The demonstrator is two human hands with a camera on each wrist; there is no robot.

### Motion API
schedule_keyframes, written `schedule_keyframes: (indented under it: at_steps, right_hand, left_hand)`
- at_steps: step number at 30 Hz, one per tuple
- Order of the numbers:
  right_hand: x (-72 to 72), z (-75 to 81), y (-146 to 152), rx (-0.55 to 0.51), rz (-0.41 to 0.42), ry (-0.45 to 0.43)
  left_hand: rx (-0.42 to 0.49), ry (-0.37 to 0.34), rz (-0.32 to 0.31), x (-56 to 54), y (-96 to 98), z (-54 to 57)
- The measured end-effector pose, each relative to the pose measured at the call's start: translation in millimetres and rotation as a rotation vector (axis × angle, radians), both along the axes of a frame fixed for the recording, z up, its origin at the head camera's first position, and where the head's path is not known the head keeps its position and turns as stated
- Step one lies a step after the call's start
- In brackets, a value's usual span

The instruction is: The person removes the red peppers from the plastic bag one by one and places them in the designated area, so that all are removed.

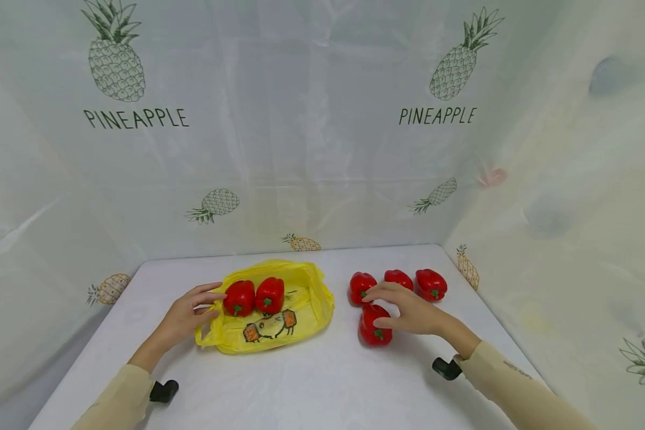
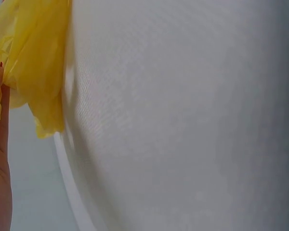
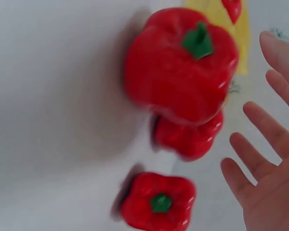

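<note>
A yellow plastic bag (image 1: 306, 319) with a printed cartoon lies on the white table, its mouth toward the left. Two red bell peppers, one at the left (image 1: 239, 298) and one beside it (image 1: 270, 295), rest on or in it. My left hand (image 1: 185, 313) holds the bag's left edge between thumb and fingers; the left wrist view catches only part of the yellow film (image 2: 41, 62). Over the nearest loose bell pepper (image 1: 375, 325) my right hand (image 1: 411, 310) hovers with fingers spread. The right wrist view shows a gap between those fingers and the pepper (image 3: 180, 67).
Behind the right hand sit more red bell peppers: one left (image 1: 362, 288), one partly hidden (image 1: 398, 278), one right (image 1: 431, 285). A pineapple-print curtain (image 1: 312, 149) hangs at the table's back and sides. The white table (image 1: 301, 388) extends toward me.
</note>
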State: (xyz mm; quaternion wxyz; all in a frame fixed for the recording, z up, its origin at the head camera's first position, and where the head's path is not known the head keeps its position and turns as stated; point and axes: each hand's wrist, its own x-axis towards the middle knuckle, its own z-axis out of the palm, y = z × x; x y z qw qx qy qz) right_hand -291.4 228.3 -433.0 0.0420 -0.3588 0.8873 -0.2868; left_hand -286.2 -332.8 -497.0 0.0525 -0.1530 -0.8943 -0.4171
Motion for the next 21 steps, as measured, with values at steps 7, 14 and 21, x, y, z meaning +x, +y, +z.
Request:
schedule_keyframes:
  at_steps: [7,14,21]
  right_hand:
    - [0.3,15.3,-30,0.005,-0.015,0.058]
    - [-8.0,22.1,-68,-0.012,0.011,0.071]
    - [-16.2,21.9,-112,-0.034,0.062,0.029]
  left_hand:
    - [0.002,-0.012,0.005,-0.8,0.9,0.6]
    - [0.002,-0.013,0.007,-1.9,0.4,-1.4]
    - [0.001,0.001,0.002,-0.1,1.2,-1.2]
